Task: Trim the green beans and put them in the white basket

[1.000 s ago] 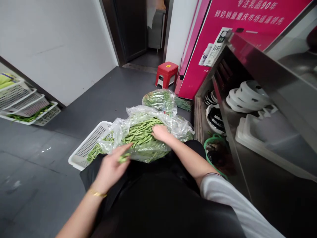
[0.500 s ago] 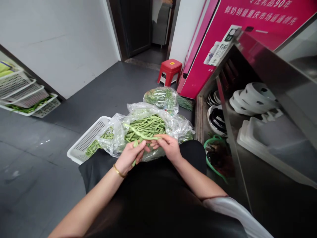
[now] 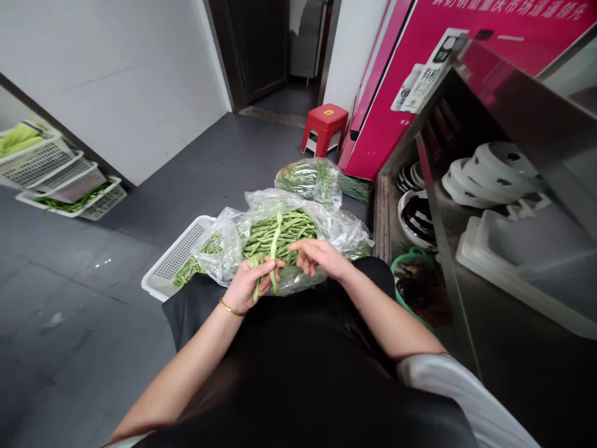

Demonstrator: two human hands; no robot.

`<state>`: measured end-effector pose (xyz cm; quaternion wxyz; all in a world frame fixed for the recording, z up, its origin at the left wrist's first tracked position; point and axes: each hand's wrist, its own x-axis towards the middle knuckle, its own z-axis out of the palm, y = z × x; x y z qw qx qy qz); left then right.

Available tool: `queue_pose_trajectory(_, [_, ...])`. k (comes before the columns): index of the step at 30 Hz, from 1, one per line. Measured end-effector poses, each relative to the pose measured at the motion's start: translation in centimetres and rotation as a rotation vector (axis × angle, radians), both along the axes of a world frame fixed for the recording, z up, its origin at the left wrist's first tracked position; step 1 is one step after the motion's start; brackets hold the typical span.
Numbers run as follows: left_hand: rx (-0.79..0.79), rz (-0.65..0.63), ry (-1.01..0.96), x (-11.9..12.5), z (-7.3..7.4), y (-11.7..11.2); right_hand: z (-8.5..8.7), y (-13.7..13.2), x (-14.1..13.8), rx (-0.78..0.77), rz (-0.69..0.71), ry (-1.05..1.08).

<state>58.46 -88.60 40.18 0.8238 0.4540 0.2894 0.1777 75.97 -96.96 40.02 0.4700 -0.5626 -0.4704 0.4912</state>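
My left hand (image 3: 249,283) is closed around a few long green beans (image 3: 275,246), which stand up out of the fist above my black apron. My right hand (image 3: 317,257) hovers just right of it over an open clear plastic bag (image 3: 345,233) full of green beans; its fingers are curled and loosely apart, with nothing plainly in them. The bag rests on my lap and partly on a white perforated basket (image 3: 172,264) that holds several more beans.
A second bag of beans (image 3: 308,177) lies on the grey floor behind, near a red stool (image 3: 325,127). Stacked white baskets (image 3: 60,180) sit at the far left. A steel shelf (image 3: 471,249) with plates (image 3: 485,177) and trays runs along my right.
My right hand left the bag and brought a bean to the left hand. The left hand took it in; the bean now stands upright and the right hand has let go.
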Motion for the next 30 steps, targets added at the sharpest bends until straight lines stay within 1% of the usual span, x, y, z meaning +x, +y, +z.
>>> queue_pose_trajectory(1, [0.028, -0.043, 0.019, -0.1, 0.0, -0.1, 0.4, 0.6, 0.2, -0.03, -0.037, 0.114])
queue_pose_trajectory(2, [0.054, -0.071, 0.039, -0.3, 0.0, -0.1, 0.7, 1.1, 0.2, -0.032, -0.068, 0.186])
queue_pose_trajectory(3, [0.075, -0.085, 0.056, -0.3, 0.0, -0.2, 1.0, 1.4, 0.0, -0.016, -0.099, 0.211])
queue_pose_trajectory(4, [0.094, -0.091, 0.071, -0.4, -0.1, -0.3, 1.2, 1.5, -0.4, 0.011, -0.128, 0.193])
queue_pose_trajectory(5, [0.115, -0.087, 0.089, -0.4, -0.2, -0.3, 1.4, 1.4, -0.9, 0.047, -0.153, 0.134])
queue_pose_trajectory(7, [0.178, -0.053, 0.142, -0.4, -0.6, -0.4, 1.6, 0.6, -2.2, 0.159, -0.155, -0.078])
queue_pose_trajectory(9, [0.245, 0.034, 0.215, -0.2, -1.1, -0.2, 1.7, -0.5, -3.3, 0.296, -0.095, -0.315])
queue_pose_trajectory(10, [0.247, 0.09, 0.242, -0.1, -1.4, -0.1, 1.6, -0.9, -3.7, 0.339, -0.069, -0.384])
queue_pose_trajectory(11, [0.21, 0.136, 0.252, 0.0, -1.6, 0.1, 1.3, -1.1, -4.0, 0.344, -0.058, -0.392])
queue_pose_trajectory(12, [0.137, 0.164, 0.246, 0.1, -1.8, 0.3, 0.9, -1.2, -4.1, 0.306, -0.058, -0.335])
queue_pose_trajectory(13, [0.046, 0.173, 0.224, 0.2, -1.9, 0.5, 0.3, -1.0, -4.1, 0.238, -0.069, -0.231])
queue_pose_trajectory(15, [-0.107, 0.158, 0.16, 0.4, -1.9, 0.6, -1.2, -0.3, -4.0, 0.083, -0.082, -0.002])
queue_pose_trajectory(16, [-0.142, 0.15, 0.135, 0.5, -1.8, 0.6, -2.0, 0.1, -3.8, 0.029, -0.08, 0.06])
queue_pose_trajectory(17, [-0.145, 0.136, 0.128, 0.5, -1.7, 0.5, -2.8, 0.4, -3.7, 0.008, -0.085, 0.054])
queue_pose_trajectory(18, [-0.126, 0.112, 0.136, 0.5, -1.6, 0.4, -3.4, 0.6, -3.6, 0.009, -0.113, -0.02])
queue_pose_trajectory(20, [-0.056, 0.04, 0.176, 0.4, -1.6, 0.1, -4.0, 0.7, -3.2, 0.048, -0.194, -0.294])
queue_pose_trajectory(21, [-0.008, 0.007, 0.199, 0.2, -1.7, 0.0, -4.0, 0.6, -3.0, 0.078, -0.207, -0.447])
queue_pose_trajectory(22, [0.051, -0.011, 0.219, 0.1, -1.8, -0.1, -3.8, 0.5, -2.6, 0.112, -0.186, -0.591])
queue_pose_trajectory(23, [0.121, -0.016, 0.236, -0.1, -1.9, -0.1, -3.4, 0.3, -2.3, 0.145, -0.133, -0.719])
queue_pose_trajectory(25, [0.267, -0.019, 0.272, -0.5, -2.0, -0.1, -2.3, -0.2, -1.6, 0.179, 0.029, -0.946])
queue_pose_trajectory(27, [0.364, -0.053, 0.3, -0.7, -2.1, 0.0, -1.1, -0.6, -1.2, 0.151, 0.19, -1.158])
queue_pose_trajectory(29, [0.371, -0.129, 0.311, -0.9, -2.1, 0.0, -0.3, -1.2, -1.2, 0.093, 0.342, -1.287])
queue_pose_trajectory(30, [0.347, -0.186, 0.303, -1.0, -2.1, -0.1, -0.1, -1.5, -1.3, 0.087, 0.426, -1.296])
